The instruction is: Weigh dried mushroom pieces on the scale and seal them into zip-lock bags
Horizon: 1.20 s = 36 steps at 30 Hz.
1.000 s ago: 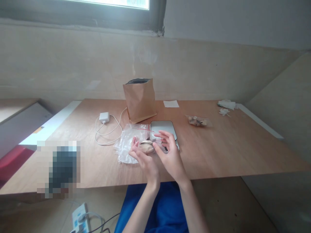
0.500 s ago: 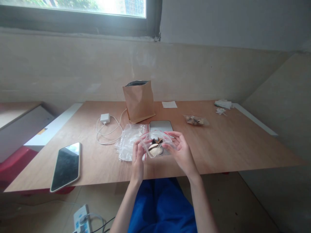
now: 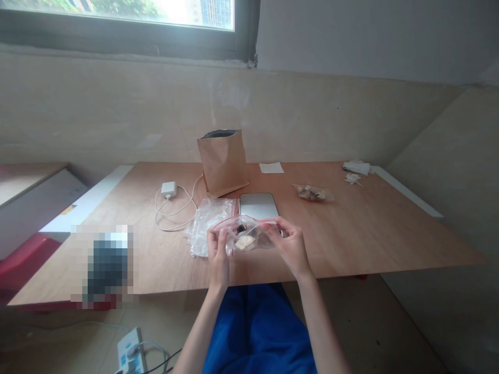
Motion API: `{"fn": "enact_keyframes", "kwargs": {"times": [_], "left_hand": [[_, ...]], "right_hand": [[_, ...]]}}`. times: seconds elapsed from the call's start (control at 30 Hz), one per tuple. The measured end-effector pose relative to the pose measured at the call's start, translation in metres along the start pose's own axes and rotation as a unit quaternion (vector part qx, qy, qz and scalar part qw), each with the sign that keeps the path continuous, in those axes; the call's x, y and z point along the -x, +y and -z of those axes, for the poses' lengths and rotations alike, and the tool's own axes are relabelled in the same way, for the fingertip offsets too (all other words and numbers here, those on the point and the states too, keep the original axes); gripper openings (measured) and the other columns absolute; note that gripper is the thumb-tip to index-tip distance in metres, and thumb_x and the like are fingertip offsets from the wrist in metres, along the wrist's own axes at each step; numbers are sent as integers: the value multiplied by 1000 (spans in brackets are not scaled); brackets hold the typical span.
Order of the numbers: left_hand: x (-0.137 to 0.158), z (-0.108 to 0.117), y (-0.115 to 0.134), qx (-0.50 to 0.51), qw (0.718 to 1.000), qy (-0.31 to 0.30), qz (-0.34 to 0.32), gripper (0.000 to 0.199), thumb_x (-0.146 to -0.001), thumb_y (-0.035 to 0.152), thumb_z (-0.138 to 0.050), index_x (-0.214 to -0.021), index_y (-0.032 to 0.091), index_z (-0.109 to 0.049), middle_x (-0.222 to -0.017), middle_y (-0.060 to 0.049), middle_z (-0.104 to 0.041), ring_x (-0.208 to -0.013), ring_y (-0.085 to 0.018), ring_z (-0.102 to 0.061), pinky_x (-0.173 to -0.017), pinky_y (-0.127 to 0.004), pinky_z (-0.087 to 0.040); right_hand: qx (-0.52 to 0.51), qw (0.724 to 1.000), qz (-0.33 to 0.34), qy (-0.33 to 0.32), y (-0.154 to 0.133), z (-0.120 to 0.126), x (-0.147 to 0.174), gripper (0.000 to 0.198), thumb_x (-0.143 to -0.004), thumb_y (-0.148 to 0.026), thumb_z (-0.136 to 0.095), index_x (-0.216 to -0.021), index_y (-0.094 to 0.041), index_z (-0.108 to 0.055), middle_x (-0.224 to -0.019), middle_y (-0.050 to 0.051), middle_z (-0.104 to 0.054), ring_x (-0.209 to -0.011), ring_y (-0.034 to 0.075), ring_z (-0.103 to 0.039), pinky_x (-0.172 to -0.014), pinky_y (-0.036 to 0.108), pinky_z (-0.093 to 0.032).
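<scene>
Between my hands is a clear zip bag (image 3: 255, 240) with a red strip along its top; pale and dark dried pieces lie inside it. My left hand (image 3: 219, 252) pinches the bag's left top corner between thumb and fingers. At the other end, my right hand (image 3: 287, 241) grips the right top corner, thumb toward me. Just beyond the bag sits a flat silver scale (image 3: 258, 204), partly covered by it. To the left, a stack of flat clear zip bags (image 3: 210, 226) lies on the table, close to my left hand.
An open brown paper pouch (image 3: 224, 163) stands at the back of the wooden table (image 3: 374, 228). A white charger (image 3: 169, 189) with its cable lies to the left. A filled clear bag (image 3: 313, 193), a white paper (image 3: 272, 168) and crumpled white items (image 3: 356, 168) lie farther right.
The bag's mouth, held rounded and open before, is now drawn out flat and straight between my hands. Both hands have moved slightly apart, and more of the scale shows.
</scene>
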<state>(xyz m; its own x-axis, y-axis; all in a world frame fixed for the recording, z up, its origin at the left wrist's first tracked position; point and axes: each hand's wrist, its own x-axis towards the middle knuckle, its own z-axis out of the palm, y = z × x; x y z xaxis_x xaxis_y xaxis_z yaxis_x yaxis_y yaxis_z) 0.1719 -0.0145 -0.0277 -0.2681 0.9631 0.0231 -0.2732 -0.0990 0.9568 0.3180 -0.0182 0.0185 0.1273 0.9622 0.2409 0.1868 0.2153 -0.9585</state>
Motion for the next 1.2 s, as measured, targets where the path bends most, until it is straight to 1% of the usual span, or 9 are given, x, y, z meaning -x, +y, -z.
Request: {"fn": "enact_keyframes", "kwargs": {"times": [0.07, 0.23, 0.43, 0.57, 0.77, 0.9, 1.0, 1.1, 1.2], "left_hand": [[-1, 1, 0, -15, 1000, -13, 1, 29, -83, 48, -47, -81, 19, -50, -78, 1, -59, -75, -13, -56, -74, -24, -43], [-9, 4, -5, -43, 996, 68, -36, 34, -83, 51, -46, -69, 20, -43, -65, 4, -48, -63, -11, -48, -64, -21, -39], [-16, 14, -17, -139, 990, -4, -26, 36, -83, 53, -42, -74, 20, -51, -71, 1, -53, -71, -13, -50, -70, -23, -41], [-17, 18, -21, -138, 990, -3, -6, 42, -84, 55, -36, -85, 19, -58, -84, -2, -58, -84, -16, -55, -77, -25, -42], [-15, 16, -19, -127, 989, -74, -22, 24, -84, 41, -48, -76, 19, -56, -74, 1, -59, -73, -12, -55, -71, -21, -43], [-14, 16, -20, -92, 991, -96, 0, 24, -82, 41, -50, -79, 19, -57, -77, 0, -61, -65, -11, -55, -60, -20, -43], [-13, 15, -19, -100, 984, -146, -16, 25, -82, 40, -51, -80, 17, -61, -83, -2, -64, -66, -11, -56, -61, -21, -44], [-13, 16, -16, -115, 983, -144, -22, 25, -82, 40, -51, -82, 17, -62, -81, -2, -64, -66, -11, -56, -58, -21, -43], [-14, 16, -16, -96, 991, -90, -30, 24, -82, 40, -52, -80, 18, -62, -82, -2, -64, -73, -13, -57, -60, -21, -44]], "right_hand": [[-13, 1000, -5, -3, 6, -3, 0, 24, -79, -41, -60, -83, -19, -68, -82, 3, -69, -77, 17, -62, -70, 26, -47], [-34, 999, -19, 30, 35, -8, 5, 25, -81, -41, -56, -81, -18, -64, -80, 5, -70, -75, 17, -63, -67, 26, -47], [40, 993, 1, 107, 69, -13, 15, 26, -83, -41, -53, -87, -18, -63, -81, 4, -68, -72, 17, -62, -68, 27, -47], [81, 990, 24, 114, 76, -13, 19, 27, -88, -39, -43, -92, -19, -61, -82, 5, -66, -76, 17, -62, -70, 27, -47], [100, 989, 24, 110, 81, -12, 20, 33, -92, -39, -34, -83, -19, -58, -73, 4, -63, -68, 16, -60, -65, 26, -46], [76, 984, 20, 158, 69, -5, 14, 33, -90, -41, -38, -88, -17, -61, -71, 3, -62, -65, 15, -59, -62, 26, -46], [88, 971, 76, 210, 39, 0, 8, 28, -89, -38, -44, -93, -18, -63, -78, 4, -64, -70, 16, -59, -65, 27, -46], [178, 962, 191, 79, 5, 2, 2, 22, -87, -33, -49, -89, -22, -68, -75, 2, -63, -70, 15, -57, -70, 28, -43], [195, 959, 202, 40, -13, 0, -1, 22, -88, -31, -49, -93, -24, -69, -77, 2, -63, -74, 15, -58, -73, 28, -43]]}}
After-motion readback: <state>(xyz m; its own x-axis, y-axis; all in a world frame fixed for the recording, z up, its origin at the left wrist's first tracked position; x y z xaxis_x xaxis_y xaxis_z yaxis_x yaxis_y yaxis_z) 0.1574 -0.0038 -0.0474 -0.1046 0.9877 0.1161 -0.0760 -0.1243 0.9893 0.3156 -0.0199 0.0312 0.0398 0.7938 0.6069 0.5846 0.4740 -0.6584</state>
